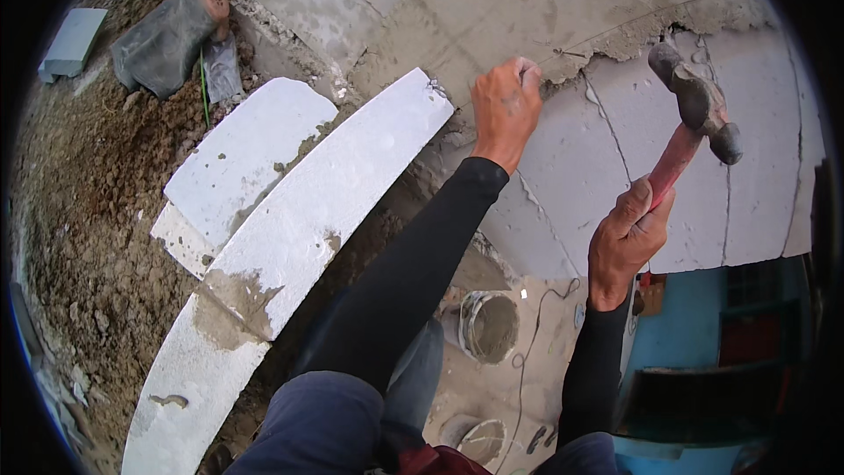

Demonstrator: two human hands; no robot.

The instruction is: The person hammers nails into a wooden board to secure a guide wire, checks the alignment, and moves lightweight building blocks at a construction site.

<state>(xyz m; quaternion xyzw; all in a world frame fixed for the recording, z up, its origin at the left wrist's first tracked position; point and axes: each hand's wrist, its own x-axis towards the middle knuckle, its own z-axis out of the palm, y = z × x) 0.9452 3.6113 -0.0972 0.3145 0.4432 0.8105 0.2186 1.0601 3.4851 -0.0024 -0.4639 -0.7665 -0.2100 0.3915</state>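
A hammer (691, 97) with a dark, mortar-stained head and a red handle is gripped in my right hand (624, 242), raised over the pale block wall (756, 176). My left hand (507, 114) is closed in a pinch beside the ragged edge of the grey mortar coat (607, 0); whatever its fingers hold is hidden. Just right of those fingers, a thin nail-like piece (571, 54) sticks out at the mortar's edge. To the left of my left forearm lies a long, curved white slab (343, 167) with a mortar-smeared joint.
Loose brown soil (88, 185) covers the left side, with a dark rubber boot (167, 40) and a pale block (75, 40) on it. A flat white piece (246, 149) lies by the curved slab. Below stand a mortar bucket (488, 327), a second bucket (482, 440) and a cable (520, 387).
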